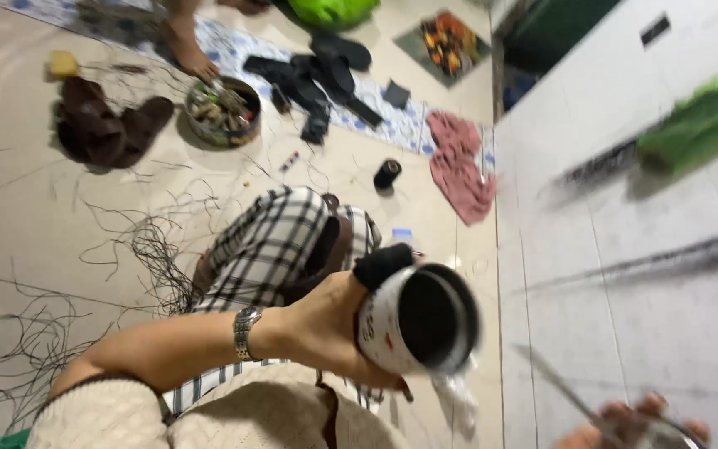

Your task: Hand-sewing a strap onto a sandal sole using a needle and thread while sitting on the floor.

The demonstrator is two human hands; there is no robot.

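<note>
My left hand (319, 331), a metal watch on its wrist, grips a white round can (386, 326) from the side. The can is tilted so that its dark open mouth (432, 318) faces the camera. A black piece (381, 264) sits between my thumb and the can's top edge. At the bottom right corner my right hand (635, 426) is only partly in view and blurred. Its fingers are curled around a thin grey stick-like tool (560, 387) that points up and left towards the can. The tool's tip is short of the can.
My knee in checked trousers (269, 243) is under the can. On the tiled floor lie black threads (149, 249), a round tin of bits (223, 111), brown shoes (100, 126), a black spool (387, 173), a pink cloth (460, 170), black straps (319, 76) and another person's foot (184, 43). A white wall (625, 233) stands to the right.
</note>
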